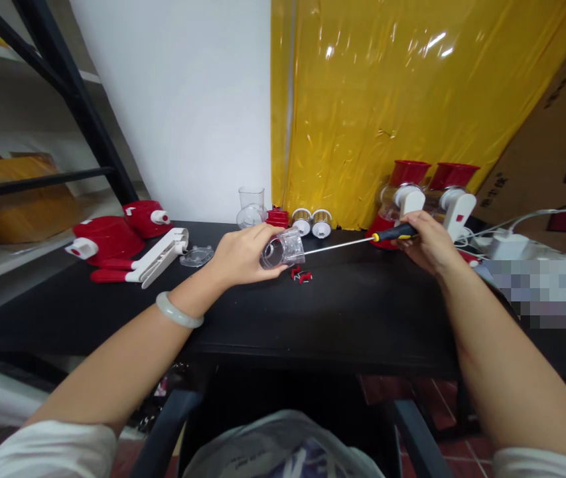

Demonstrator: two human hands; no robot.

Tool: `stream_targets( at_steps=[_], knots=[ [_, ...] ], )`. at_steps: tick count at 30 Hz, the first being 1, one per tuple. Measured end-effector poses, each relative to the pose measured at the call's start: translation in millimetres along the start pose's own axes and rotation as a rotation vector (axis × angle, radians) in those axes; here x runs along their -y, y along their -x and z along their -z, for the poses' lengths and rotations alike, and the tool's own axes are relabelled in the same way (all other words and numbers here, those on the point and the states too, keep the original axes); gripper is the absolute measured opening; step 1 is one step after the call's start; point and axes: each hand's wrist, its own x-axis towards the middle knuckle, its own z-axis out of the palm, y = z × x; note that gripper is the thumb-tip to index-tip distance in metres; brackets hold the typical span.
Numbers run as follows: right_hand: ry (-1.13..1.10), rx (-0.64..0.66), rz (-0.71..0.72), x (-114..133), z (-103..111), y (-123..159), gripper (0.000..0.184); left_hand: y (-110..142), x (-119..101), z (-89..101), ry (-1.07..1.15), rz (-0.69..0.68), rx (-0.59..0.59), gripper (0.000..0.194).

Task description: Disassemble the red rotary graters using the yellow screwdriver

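Note:
My left hand [247, 255] is wrapped round a clear plastic housing [283, 248], its round opening facing me. In my right hand [426, 239] is a screwdriver [396, 232] with a black and yellow handle. Its long metal shaft points left, and the tip meets the right side of the housing or lies just at it; I cannot tell which. On the black table [342, 318] just under the housing lie small red parts [303, 275] with bits of metal among them.
Red bases [108, 238], white crank handles [159, 257] and a clear disc [196, 256] lie left. Behind stand another clear housing [251, 207] and two grater drums [321, 224]. At right are assembled red-and-white grinders [454, 186], a white charger [508, 244] and cables.

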Motion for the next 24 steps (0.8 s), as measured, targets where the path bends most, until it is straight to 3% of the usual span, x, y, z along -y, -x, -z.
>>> stream_targets(
  at_steps=[5, 10, 16, 20, 24],
  knots=[
    [-0.102, 0.059, 0.006, 5.0, -0.6, 0.9, 0.014, -0.5, -1.0, -0.4, 0.007, -0.005, -0.015, 0.058],
    [0.043, 0.097, 0.020, 0.3, 3.1, -1.5, 0.041, -1.0, -1.7, -0.7, 0.019, -0.005, -0.018, 0.058],
    [0.009, 0.050, 0.050, -3.8, 5.1, -3.9, 0.017, -0.7, -0.1, -1.9, -0.005, -0.002, -0.026, 0.057],
    [-0.059, 0.109, 0.062, 0.0, 5.6, -2.6, 0.012, -0.6, -0.8, -1.7, -0.001, -0.009, -0.024, 0.056],
    [-0.036, 0.129, 0.038, 1.0, 5.4, -2.3, 0.034, -0.7, -1.3, -1.3, 0.005, -0.009, -0.019, 0.056]
  ],
)
